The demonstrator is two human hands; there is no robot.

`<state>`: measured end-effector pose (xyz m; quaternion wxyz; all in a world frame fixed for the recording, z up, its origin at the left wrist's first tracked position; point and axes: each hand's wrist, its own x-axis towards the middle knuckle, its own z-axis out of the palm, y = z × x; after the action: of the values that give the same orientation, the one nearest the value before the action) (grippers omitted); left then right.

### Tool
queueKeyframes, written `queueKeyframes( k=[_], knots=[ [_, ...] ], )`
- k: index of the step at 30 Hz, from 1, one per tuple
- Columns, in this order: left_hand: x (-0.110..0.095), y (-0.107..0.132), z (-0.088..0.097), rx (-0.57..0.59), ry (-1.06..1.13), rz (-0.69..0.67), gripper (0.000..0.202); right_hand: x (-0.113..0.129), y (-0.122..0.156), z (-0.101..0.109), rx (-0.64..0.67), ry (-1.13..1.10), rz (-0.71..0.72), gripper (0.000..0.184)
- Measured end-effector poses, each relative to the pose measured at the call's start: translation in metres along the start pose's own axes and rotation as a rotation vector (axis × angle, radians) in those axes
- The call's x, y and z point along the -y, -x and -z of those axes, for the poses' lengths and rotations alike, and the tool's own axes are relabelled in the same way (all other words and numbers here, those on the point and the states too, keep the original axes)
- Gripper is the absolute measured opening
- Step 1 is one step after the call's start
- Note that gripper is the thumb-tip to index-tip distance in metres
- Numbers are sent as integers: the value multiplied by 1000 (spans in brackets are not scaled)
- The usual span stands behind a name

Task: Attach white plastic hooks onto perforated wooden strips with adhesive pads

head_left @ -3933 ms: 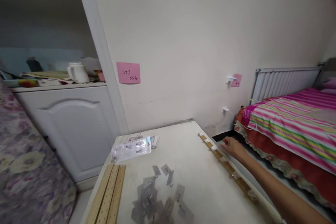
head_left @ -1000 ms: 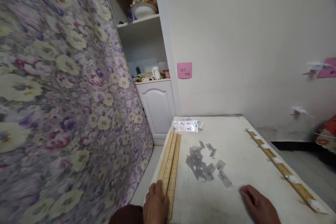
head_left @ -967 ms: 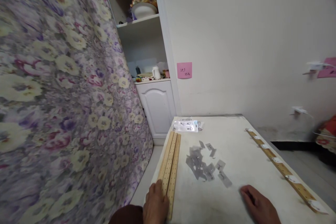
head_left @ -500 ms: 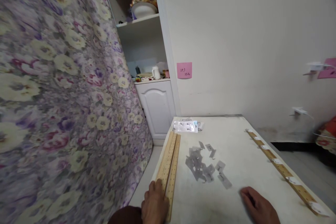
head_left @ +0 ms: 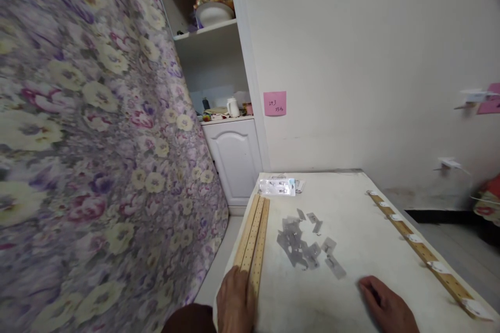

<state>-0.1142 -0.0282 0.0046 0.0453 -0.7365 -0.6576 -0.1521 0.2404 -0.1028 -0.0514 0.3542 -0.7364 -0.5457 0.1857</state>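
My left hand point(head_left: 235, 302) is at the near end of several long wooden strips point(head_left: 252, 239) with rows of small holes, its fingers curled over them. The strips lie side by side along the table's left edge, and the hand hides their near ends. On the right, my right hand point(head_left: 388, 306) rests on the table in a loose fist, with nothing visible in it. Beyond it, towards the middle, lie scattered grey translucent plastic pieces point(head_left: 292, 239), some overlapping.
Along the right edge of the white table point(head_left: 332, 192) lies a wooden strip point(head_left: 422, 255) with several white pieces attached. A clear package point(head_left: 278, 187) with hooks is at the far left corner. A floral curtain point(head_left: 109, 156) hangs left; a white cabinet point(head_left: 236, 161) stands behind.
My left hand has shifted slightly right over the near ends of the strips, and the gap between the strips looks narrower. My right hand stays in place.
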Motion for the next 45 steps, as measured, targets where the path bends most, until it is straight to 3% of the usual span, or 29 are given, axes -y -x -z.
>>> queueKeyframes(
  k=[5,15,24,29,33,36,45],
  knots=[
    [-21,8,1,-53,-66,18,30,3,0,3,-7,1,-18,35],
    [-35,1,1,14,-105,133,37,5,-3,2,4,-18,-20,36],
    [-52,1,3,40,-70,91,29,12,-1,4,-51,-53,13,32],
    [-58,-11,0,118,-85,31,41,15,-1,6,-69,-65,18,31],
    [-61,-25,-11,212,-55,61,47,18,0,8,-76,-51,30,32],
    [-65,-31,-14,204,-56,90,46,20,0,9,-74,-45,26,32],
    [-72,-24,12,186,36,157,47,16,-1,7,-83,-45,52,32]
  ],
)
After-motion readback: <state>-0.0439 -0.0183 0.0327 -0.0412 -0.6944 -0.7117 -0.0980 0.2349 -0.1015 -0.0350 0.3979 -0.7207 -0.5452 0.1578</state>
